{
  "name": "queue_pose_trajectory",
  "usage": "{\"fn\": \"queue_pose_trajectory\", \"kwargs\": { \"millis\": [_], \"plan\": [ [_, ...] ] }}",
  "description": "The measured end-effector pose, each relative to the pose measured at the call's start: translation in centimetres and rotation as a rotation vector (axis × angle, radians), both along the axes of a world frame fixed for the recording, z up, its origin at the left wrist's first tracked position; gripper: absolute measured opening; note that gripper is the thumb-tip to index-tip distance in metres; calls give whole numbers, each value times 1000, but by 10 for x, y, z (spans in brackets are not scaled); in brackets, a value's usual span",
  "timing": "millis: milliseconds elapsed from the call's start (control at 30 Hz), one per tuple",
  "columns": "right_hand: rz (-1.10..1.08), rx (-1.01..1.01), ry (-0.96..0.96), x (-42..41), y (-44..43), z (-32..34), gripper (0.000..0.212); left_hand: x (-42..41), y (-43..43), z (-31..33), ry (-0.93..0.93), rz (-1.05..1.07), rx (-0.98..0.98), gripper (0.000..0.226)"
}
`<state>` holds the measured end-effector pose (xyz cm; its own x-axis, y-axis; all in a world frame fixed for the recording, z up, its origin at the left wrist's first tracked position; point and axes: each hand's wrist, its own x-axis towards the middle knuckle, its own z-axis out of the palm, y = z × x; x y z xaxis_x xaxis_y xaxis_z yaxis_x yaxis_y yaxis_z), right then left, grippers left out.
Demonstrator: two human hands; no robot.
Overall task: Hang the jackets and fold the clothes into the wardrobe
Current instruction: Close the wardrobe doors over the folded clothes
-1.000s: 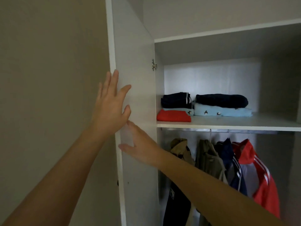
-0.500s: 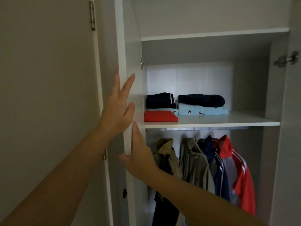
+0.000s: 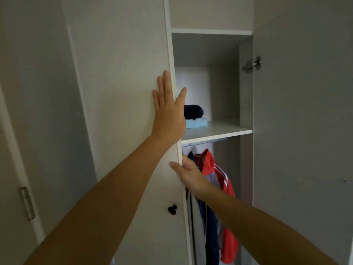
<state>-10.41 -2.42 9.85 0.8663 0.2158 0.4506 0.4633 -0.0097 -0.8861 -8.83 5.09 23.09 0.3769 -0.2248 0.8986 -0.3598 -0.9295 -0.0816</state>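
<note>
The wardrobe's left door [image 3: 124, 83] stands partly swung across the opening. My left hand [image 3: 168, 115] presses flat on its outer face by the edge, fingers straight, thumb past the edge. Lower down, my right hand [image 3: 189, 175] holds the door's edge, thumb on the front and fingers behind it. On the shelf [image 3: 219, 131] a dark navy folded garment [image 3: 193, 111] lies on a light blue one [image 3: 196, 123]; the door hides the rest. Below hang a red and white jacket [image 3: 227, 188] and a navy jacket [image 3: 210, 226].
A black knob [image 3: 172, 209] sits low on the left door. The right door [image 3: 301, 131] stands open, its hinge [image 3: 252, 64] at the top. Another panel with a metal hinge [image 3: 27, 203] is at the far left.
The left door has swung across the opening, hiding the red and striped folded clothes and the olive jackets. My right hand has shifted from the inner face to the door's edge.
</note>
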Motion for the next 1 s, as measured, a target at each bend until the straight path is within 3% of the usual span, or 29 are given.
{"fn": "queue_pose_trajectory", "kwargs": {
  "millis": [233,333,567,733,1000],
  "plan": [
    [-145,-42,193,97,-53,-6,34,113,-58,0,22,318,127,88],
    [-164,-84,208,144,-65,-21,37,155,-57,-12,0,383,232,80],
    [-108,-99,226,213,-70,-44,24,210,-36,-54,-61,369,319,77],
    [-131,-152,215,231,-70,-43,26,227,-28,-63,-34,368,337,80],
    [-215,-67,253,238,-61,-45,34,246,-22,-67,-60,370,375,87]
  ]
}}
